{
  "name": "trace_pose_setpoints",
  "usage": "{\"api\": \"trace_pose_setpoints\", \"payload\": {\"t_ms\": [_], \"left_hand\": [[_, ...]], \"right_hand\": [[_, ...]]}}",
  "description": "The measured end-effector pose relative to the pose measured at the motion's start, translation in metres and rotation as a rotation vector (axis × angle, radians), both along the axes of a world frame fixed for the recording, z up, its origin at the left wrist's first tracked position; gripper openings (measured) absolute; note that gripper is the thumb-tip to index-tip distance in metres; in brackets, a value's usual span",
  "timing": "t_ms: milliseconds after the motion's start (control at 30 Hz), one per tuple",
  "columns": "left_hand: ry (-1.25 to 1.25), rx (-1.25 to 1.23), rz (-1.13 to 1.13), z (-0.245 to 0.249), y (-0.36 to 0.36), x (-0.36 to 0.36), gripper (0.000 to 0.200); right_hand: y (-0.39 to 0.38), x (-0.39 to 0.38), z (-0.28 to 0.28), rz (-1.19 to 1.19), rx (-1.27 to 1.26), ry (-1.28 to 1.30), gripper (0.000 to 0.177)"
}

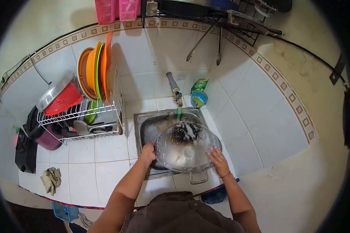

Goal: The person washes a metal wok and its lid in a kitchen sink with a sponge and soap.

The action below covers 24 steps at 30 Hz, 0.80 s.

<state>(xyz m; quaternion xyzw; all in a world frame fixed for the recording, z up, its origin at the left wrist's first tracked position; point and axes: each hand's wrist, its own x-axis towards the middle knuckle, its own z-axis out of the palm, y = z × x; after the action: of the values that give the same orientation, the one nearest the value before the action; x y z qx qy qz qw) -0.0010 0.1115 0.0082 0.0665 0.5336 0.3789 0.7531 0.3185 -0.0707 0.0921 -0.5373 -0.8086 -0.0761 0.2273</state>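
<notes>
A large round metal pan [188, 153] with a wire handle at its near side lies over the sink [138, 134], its surface wet with patches of foam and a dark area near the tap. My left hand [148, 153] grips the pan's left edge, its fingers partly hidden. On the right rim rests my right hand [218, 160], fingers stretched out and lying flat on the metal. The tap [178, 98] with a green end stands just beyond the pan.
A white dish rack [81, 114] with orange and green plates and a red basket stands left. Behind the sink are a blue bowl [198, 99] and green packet. A crumpled cloth [51, 180] lies front left. Pans and tongs hang above.
</notes>
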Motion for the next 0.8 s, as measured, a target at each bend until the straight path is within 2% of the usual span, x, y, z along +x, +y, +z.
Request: {"api": "trace_pose_setpoints", "payload": {"t_ms": [33,67,100,167,233,267,300,333,433,467,500,567,600,667,800], "left_hand": [[0.058,0.071,0.051,-0.011,0.001,-0.001,0.030],[0.119,0.141,0.100,-0.028,-0.002,-0.001,0.030],[0.181,0.208,0.148,-0.033,-0.008,-0.002,0.030],[0.152,0.207,0.187,-0.041,-0.012,-0.003,0.030],[0.102,0.145,0.279,-0.048,-0.013,0.002,0.027],[0.084,0.232,0.288,-0.087,-0.009,0.002,0.025],[0.101,0.236,0.298,-0.085,-0.011,0.003,0.025],[0.117,0.241,0.307,-0.080,-0.014,0.005,0.024],[0.081,0.275,0.293,-0.085,-0.017,0.007,0.024],[0.057,0.294,0.283,-0.090,-0.016,0.006,0.023],[0.036,0.302,0.306,-0.077,-0.019,0.007,0.023],[-0.005,0.314,0.339,-0.029,-0.033,0.011,0.022],[0.051,0.334,0.369,-0.031,-0.035,0.013,0.022],[0.046,0.331,0.374,-0.028,-0.039,0.015,0.022],[0.024,0.318,0.395,-0.027,-0.053,0.021,0.022]], "right_hand": [[0.007,-0.002,-0.011,-0.007,-0.046,0.001,0.053],[0.013,0.000,-0.020,-0.013,-0.139,0.014,0.070],[0.017,0.001,-0.025,-0.033,-0.198,0.041,0.072],[0.025,0.003,-0.033,-0.074,-0.315,0.093,0.077],[0.033,0.014,-0.035,-0.039,-0.356,0.041,0.086],[0.035,0.016,-0.032,-0.027,-0.371,0.030,0.089],[0.036,0.017,-0.029,-0.017,-0.388,0.022,0.091],[0.035,0.011,-0.015,-0.051,-0.492,0.145,0.094],[0.037,0.032,-0.012,-0.041,-0.586,0.399,0.092],[0.037,0.043,-0.016,-0.058,-0.644,0.598,0.093],[0.039,0.066,-0.059,-0.142,-0.486,0.773,0.066],[0.044,0.063,-0.061,-0.713,-0.691,1.276,0.025],[0.044,0.046,-0.049,-0.780,-0.711,1.337,0.025],[0.047,0.008,-0.015,-0.910,-0.750,1.453,0.037],[0.052,0.061,-0.098,-0.761,-0.850,1.835,0.045]]}}
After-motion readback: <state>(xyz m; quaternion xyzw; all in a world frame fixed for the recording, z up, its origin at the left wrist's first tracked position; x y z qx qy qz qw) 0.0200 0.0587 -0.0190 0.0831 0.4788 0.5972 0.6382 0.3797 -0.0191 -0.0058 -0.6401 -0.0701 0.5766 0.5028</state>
